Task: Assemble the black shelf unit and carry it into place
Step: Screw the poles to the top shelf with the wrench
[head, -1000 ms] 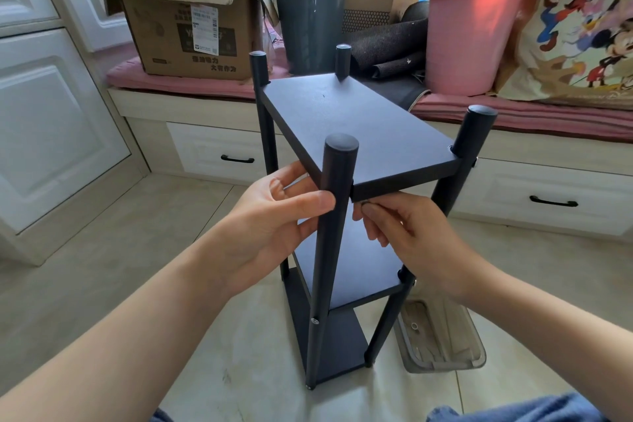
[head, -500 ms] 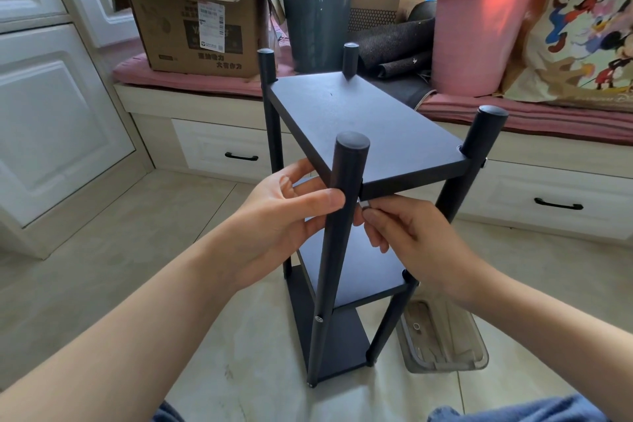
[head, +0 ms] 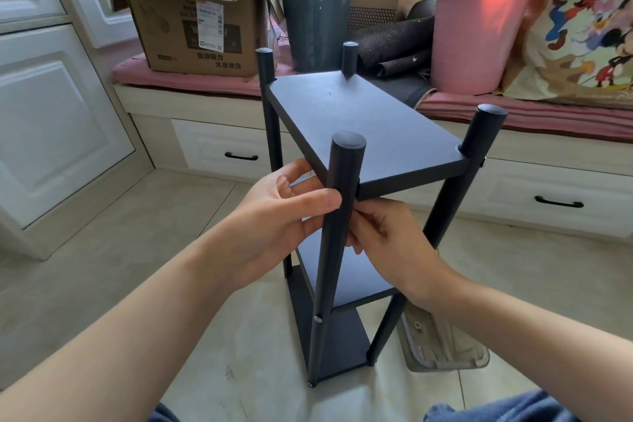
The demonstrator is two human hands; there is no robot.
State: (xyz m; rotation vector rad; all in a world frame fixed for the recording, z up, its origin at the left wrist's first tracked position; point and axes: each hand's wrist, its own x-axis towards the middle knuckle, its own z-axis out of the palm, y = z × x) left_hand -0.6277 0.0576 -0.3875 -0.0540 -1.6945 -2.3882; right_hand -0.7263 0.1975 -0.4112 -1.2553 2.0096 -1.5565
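Left hand (head: 277, 216) and right hand (head: 387, 236) meet, fingers curled, both forearms reaching forward.

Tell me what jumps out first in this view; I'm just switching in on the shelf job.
The black shelf unit stands upright on the floor in the centre, three boards between four posts. Both hands meet at its near post just under the top board: the left hand wraps the post, the right hand pinches at the joint. Behind, a pink bucket and a cardboard box sit on the bench.
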